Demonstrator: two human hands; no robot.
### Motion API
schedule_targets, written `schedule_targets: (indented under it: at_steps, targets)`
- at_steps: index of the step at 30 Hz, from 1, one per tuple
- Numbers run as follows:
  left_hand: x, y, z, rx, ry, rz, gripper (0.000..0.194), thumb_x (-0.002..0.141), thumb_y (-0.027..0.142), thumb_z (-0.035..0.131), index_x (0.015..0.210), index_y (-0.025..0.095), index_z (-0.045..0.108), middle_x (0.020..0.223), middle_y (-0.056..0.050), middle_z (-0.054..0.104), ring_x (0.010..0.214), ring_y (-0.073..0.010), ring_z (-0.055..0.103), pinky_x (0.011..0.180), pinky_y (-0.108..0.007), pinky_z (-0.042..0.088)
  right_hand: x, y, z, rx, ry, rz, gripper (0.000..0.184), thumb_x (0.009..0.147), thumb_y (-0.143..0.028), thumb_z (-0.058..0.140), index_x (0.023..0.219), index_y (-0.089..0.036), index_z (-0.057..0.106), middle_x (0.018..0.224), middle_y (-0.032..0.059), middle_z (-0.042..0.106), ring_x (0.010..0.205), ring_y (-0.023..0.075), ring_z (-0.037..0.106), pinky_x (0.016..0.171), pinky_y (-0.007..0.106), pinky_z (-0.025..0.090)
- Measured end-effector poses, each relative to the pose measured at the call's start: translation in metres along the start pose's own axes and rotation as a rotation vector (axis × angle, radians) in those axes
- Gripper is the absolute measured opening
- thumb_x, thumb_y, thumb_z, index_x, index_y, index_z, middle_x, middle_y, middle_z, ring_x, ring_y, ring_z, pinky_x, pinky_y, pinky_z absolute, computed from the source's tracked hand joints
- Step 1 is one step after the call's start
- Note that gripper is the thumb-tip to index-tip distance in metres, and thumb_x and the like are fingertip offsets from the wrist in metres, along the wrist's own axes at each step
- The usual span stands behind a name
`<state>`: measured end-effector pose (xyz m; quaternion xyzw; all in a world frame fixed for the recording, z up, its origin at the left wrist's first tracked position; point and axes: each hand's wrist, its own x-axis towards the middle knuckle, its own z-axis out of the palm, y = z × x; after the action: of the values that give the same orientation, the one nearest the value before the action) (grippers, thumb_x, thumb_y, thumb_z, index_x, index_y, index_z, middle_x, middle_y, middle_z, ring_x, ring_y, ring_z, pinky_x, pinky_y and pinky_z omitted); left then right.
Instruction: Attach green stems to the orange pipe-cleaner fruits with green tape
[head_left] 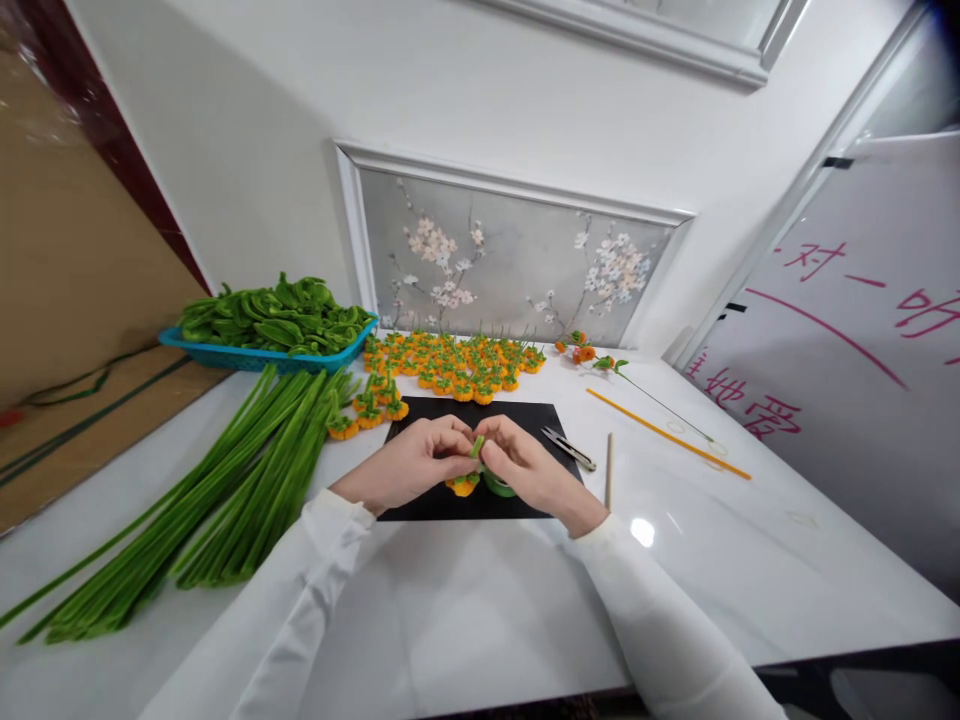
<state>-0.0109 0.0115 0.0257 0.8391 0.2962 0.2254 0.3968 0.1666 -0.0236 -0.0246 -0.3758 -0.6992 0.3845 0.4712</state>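
Note:
My left hand (424, 462) and my right hand (529, 465) meet over a black mat (420, 507), fingertips pinched together. Between them is a short green fuzzy stem piece (477, 447), gripped by both. An orange pipe-cleaner flower (463, 487) with a green top shows just below my fingers; whether it hangs from the stem or lies on the mat I cannot tell. A roll of green tape (498, 485) sits partly hidden under my right hand. Thread snips (568, 448) lie at the mat's right edge.
Left stand a blue basket (270, 358) of green leaves and bundles of green pipe cleaners (225, 480). Many orange flowers (457, 362) line the back. To the right lie a finished flower stem (611, 365), an orange pipe cleaner (667, 433) and a thin wooden stick (609, 470).

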Motion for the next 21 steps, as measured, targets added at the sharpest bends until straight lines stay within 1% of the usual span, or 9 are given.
schedule_targets:
  at_steps: [2, 4, 7, 10, 14, 17, 19, 21]
  targets:
    - [-0.0006, -0.0010, -0.0007, -0.018, -0.036, -0.011, 0.020, 0.078, 0.029, 0.059, 0.065, 0.016, 0.067, 0.089, -0.004, 0.057, 0.076, -0.0143, 0.054, 0.068, -0.024, 0.042, -0.0003, -0.0003, 0.0031, 0.051, -0.036, 0.024, 0.027, 0.091, -0.044, 0.043, 0.102, -0.020, 0.048, 0.072, -0.0030, 0.047, 0.059, 0.0090, 0.044, 0.052, 0.020, 0.039]
    - [-0.0012, -0.0015, -0.0017, -0.044, -0.075, -0.011, 0.020, 0.078, 0.030, 0.058, 0.066, 0.016, 0.067, 0.087, -0.003, 0.056, 0.076, -0.0139, 0.054, 0.069, -0.024, 0.042, -0.0001, -0.0022, 0.0042, 0.113, -0.045, 0.037, 0.028, 0.090, -0.045, 0.044, 0.102, -0.020, 0.047, 0.071, -0.0040, 0.045, 0.057, 0.0083, 0.044, 0.051, 0.020, 0.039]
    - [-0.0014, -0.0019, -0.0023, -0.051, -0.091, -0.015, 0.021, 0.079, 0.030, 0.058, 0.064, 0.015, 0.064, 0.083, -0.002, 0.054, 0.074, -0.0135, 0.052, 0.068, -0.023, 0.041, 0.0009, -0.0047, 0.0021, 0.144, -0.022, 0.041, 0.030, 0.084, -0.043, 0.056, 0.101, -0.020, 0.049, 0.067, -0.0057, 0.044, 0.054, 0.0077, 0.044, 0.049, 0.020, 0.037]
    - [-0.0009, -0.0032, -0.0013, -0.077, -0.087, -0.025, 0.021, 0.079, 0.030, 0.058, 0.064, 0.015, 0.061, 0.081, -0.002, 0.054, 0.071, -0.0130, 0.050, 0.065, -0.023, 0.039, 0.0016, -0.0037, -0.0013, 0.141, -0.027, 0.068, 0.030, 0.078, -0.040, 0.065, 0.097, -0.020, 0.053, 0.061, -0.0078, 0.041, 0.050, 0.0070, 0.040, 0.046, 0.019, 0.034]
    - [-0.0014, -0.0052, 0.0001, -0.165, -0.108, -0.068, 0.022, 0.080, 0.033, 0.057, 0.069, 0.014, 0.063, 0.066, 0.002, 0.050, 0.060, -0.0106, 0.043, 0.057, -0.022, 0.033, 0.0016, -0.0013, -0.0035, 0.150, -0.026, 0.078, 0.029, 0.074, -0.038, 0.068, 0.094, -0.019, 0.057, 0.059, -0.0085, 0.036, 0.048, 0.0063, 0.034, 0.045, 0.020, 0.030]
    - [-0.0030, -0.0042, 0.0002, -0.234, -0.074, -0.070, 0.028, 0.083, 0.035, 0.054, 0.068, 0.013, 0.063, 0.064, 0.002, 0.049, 0.059, -0.0098, 0.040, 0.056, -0.022, 0.030, 0.0020, -0.0008, -0.0042, 0.175, 0.002, 0.060, 0.030, 0.072, -0.038, 0.070, 0.094, -0.019, 0.061, 0.059, -0.0075, 0.038, 0.048, 0.0065, 0.032, 0.045, 0.020, 0.027]
    - [-0.0037, -0.0023, 0.0005, -0.264, -0.062, -0.081, 0.029, 0.083, 0.036, 0.054, 0.069, 0.013, 0.063, 0.065, 0.001, 0.049, 0.058, -0.0095, 0.038, 0.053, -0.022, 0.028, 0.0026, -0.0004, -0.0044, 0.160, 0.053, 0.018, 0.027, 0.071, -0.038, 0.071, 0.089, -0.019, 0.065, 0.061, -0.0056, 0.042, 0.049, 0.0071, 0.034, 0.045, 0.021, 0.028]
    - [-0.0039, -0.0002, 0.0014, -0.297, -0.064, -0.117, 0.028, 0.083, 0.037, 0.055, 0.074, 0.012, 0.064, 0.066, 0.001, 0.049, 0.057, -0.0091, 0.037, 0.050, -0.021, 0.026, 0.0033, 0.0001, -0.0045, 0.102, 0.116, -0.040, 0.021, 0.070, -0.036, 0.072, 0.083, -0.019, 0.069, 0.063, -0.0037, 0.044, 0.052, 0.0079, 0.037, 0.047, 0.022, 0.030]
